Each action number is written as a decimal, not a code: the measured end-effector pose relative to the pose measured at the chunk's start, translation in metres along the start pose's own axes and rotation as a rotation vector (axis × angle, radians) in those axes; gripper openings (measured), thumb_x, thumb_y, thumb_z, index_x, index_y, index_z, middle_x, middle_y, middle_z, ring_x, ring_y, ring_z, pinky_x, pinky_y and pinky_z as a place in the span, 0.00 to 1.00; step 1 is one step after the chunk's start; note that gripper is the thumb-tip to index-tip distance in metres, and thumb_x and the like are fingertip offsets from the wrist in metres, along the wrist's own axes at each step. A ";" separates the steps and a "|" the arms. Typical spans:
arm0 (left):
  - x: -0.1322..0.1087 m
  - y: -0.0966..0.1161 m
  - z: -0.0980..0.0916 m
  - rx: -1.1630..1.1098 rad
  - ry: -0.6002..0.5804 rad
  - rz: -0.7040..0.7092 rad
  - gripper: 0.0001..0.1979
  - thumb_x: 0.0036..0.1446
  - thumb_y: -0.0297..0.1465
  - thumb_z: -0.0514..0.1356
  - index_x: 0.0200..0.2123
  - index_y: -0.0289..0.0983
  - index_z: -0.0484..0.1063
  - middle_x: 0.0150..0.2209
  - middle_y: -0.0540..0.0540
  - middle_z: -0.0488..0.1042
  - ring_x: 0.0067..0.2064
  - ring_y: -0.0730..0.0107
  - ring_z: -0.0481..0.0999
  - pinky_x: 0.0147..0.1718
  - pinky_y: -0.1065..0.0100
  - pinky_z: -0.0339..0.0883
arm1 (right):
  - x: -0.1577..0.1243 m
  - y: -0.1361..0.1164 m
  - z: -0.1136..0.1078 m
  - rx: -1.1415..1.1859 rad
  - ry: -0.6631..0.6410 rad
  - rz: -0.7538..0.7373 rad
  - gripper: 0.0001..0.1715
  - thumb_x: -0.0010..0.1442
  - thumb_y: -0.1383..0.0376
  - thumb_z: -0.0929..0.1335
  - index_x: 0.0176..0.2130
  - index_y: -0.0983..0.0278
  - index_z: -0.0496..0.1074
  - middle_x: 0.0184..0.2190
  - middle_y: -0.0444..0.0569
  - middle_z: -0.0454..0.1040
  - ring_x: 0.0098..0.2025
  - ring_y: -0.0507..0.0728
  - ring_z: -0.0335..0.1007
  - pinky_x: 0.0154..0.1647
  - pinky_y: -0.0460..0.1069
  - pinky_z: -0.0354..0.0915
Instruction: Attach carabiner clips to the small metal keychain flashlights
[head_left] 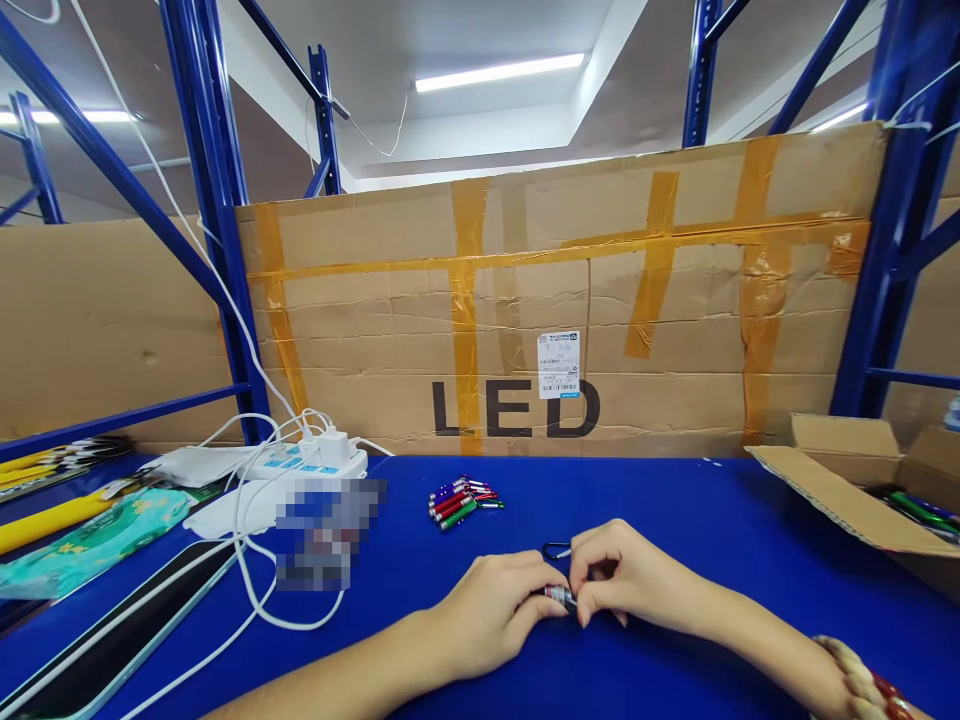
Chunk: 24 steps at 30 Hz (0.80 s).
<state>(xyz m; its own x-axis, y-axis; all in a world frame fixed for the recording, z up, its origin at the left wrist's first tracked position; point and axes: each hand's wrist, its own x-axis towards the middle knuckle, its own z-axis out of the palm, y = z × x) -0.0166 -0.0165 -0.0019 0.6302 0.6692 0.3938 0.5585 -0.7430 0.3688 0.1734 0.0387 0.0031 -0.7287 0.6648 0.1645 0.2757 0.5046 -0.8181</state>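
L hand (pixel 495 612) & R hand (pixel 626 578) each pinch one end of a mini keychain torch (pixel 559 596), fingers closed on it. Wrists rest on the blue table (pixel 712 520), prob. to steady such a tiny item. Its carabiner (pixel 553 550) sticks out behind, and the spare torches (pixel 461 498) are piled w/in reach.

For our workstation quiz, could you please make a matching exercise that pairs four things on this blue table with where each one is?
Things
1. power strip
2. pile of small torches
3. open carton
4. single small torch

Places
A. at the right edge of the table
B. pinched between the left hand and the right hand
C. mid-table, before the LED lettering
D. on the left, with white cables plugged in

Pairs: 1-D, 2-C, 3-A, 4-B
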 end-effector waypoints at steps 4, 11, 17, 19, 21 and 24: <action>-0.002 0.002 0.001 0.004 0.064 -0.002 0.10 0.60 0.30 0.49 0.37 0.37 0.70 0.33 0.49 0.73 0.32 0.74 0.71 0.32 0.77 0.61 | -0.004 -0.008 -0.001 -0.055 0.016 -0.067 0.15 0.47 0.56 0.71 0.22 0.67 0.75 0.22 0.42 0.66 0.15 0.44 0.58 0.13 0.39 0.57; -0.001 0.000 0.002 0.027 0.066 -0.036 0.10 0.59 0.28 0.49 0.34 0.38 0.70 0.31 0.50 0.73 0.31 0.74 0.71 0.30 0.76 0.60 | -0.009 -0.018 -0.001 -0.436 -0.047 -0.262 0.24 0.62 0.55 0.59 0.28 0.65 0.74 0.23 0.46 0.68 0.23 0.49 0.63 0.24 0.42 0.60; -0.003 0.001 0.004 0.022 0.126 -0.060 0.09 0.60 0.30 0.48 0.36 0.38 0.69 0.32 0.48 0.74 0.32 0.73 0.72 0.31 0.76 0.62 | -0.011 -0.024 0.006 -0.501 0.062 -0.356 0.26 0.65 0.57 0.54 0.28 0.66 0.71 0.24 0.48 0.70 0.27 0.51 0.64 0.29 0.44 0.58; -0.004 0.001 0.005 0.025 0.134 -0.056 0.10 0.60 0.30 0.48 0.36 0.38 0.68 0.32 0.48 0.74 0.32 0.72 0.73 0.32 0.76 0.62 | -0.010 -0.025 0.010 -0.428 0.090 -0.320 0.25 0.64 0.58 0.56 0.25 0.66 0.70 0.21 0.47 0.69 0.25 0.50 0.63 0.28 0.43 0.58; -0.005 0.002 0.005 0.060 0.135 -0.060 0.10 0.60 0.30 0.47 0.35 0.38 0.68 0.31 0.48 0.74 0.31 0.72 0.73 0.31 0.76 0.62 | -0.010 -0.026 0.014 -0.372 0.113 -0.270 0.25 0.63 0.58 0.57 0.22 0.66 0.68 0.19 0.45 0.68 0.23 0.49 0.61 0.27 0.43 0.57; -0.005 0.001 0.005 0.122 0.124 -0.072 0.11 0.60 0.30 0.47 0.33 0.38 0.68 0.30 0.48 0.73 0.30 0.72 0.72 0.30 0.75 0.62 | -0.009 -0.026 0.019 -0.310 0.143 -0.194 0.28 0.62 0.55 0.57 0.19 0.66 0.66 0.16 0.44 0.65 0.20 0.48 0.59 0.24 0.43 0.56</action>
<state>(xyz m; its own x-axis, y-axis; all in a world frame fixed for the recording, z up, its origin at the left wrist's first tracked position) -0.0163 -0.0207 -0.0077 0.5188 0.7118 0.4735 0.6661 -0.6837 0.2981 0.1613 0.0089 0.0124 -0.6969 0.6000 0.3929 0.3341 0.7564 -0.5623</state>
